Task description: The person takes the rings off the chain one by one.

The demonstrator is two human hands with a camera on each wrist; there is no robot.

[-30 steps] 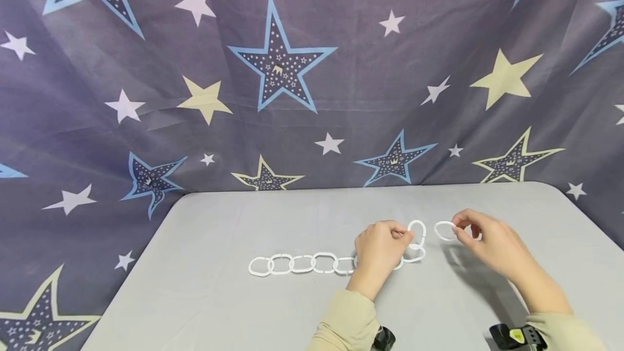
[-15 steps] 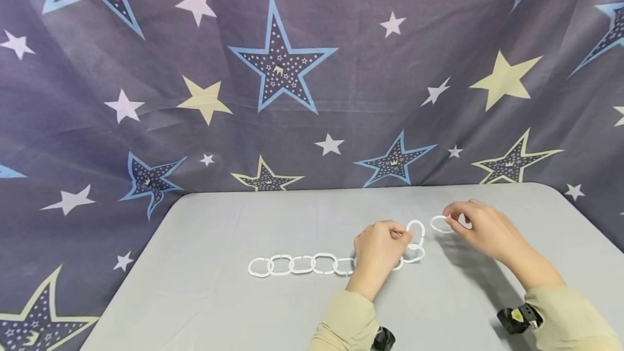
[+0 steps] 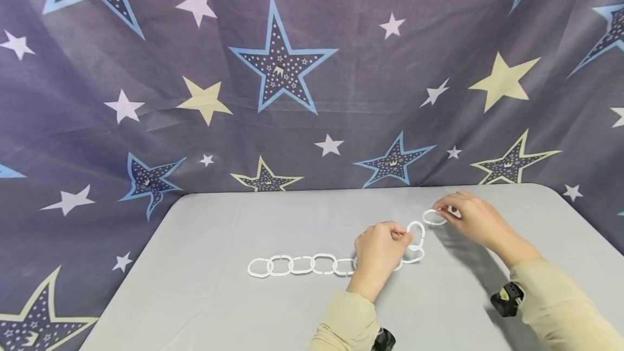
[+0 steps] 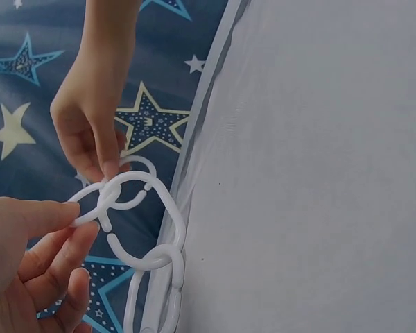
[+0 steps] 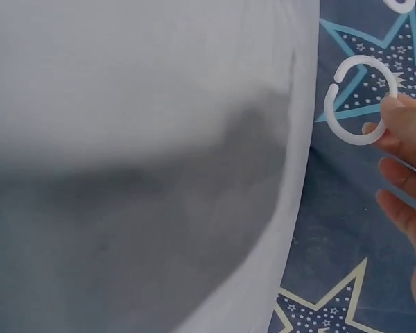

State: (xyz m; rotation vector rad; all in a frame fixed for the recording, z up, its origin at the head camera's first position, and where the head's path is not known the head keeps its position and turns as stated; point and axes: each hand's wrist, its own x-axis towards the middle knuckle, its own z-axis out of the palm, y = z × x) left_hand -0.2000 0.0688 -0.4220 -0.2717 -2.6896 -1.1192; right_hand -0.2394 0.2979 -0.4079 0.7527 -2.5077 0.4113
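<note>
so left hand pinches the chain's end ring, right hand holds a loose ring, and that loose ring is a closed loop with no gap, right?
Not quite. The left hand does pinch the chain's end ring, and the right hand holds a loose ring. But that ring is not closed: the right wrist view shows a gap in it at its upper left.

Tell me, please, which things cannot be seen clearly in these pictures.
- Middle links of the ring chain: head view, hidden behind the left hand.
- Whether the loose ring has hooked the end link: left wrist view, the right hand fingertips cover the meeting point.
- The right hand: right wrist view, cut off by the right edge.
- Table: right wrist view, blurred.
</note>
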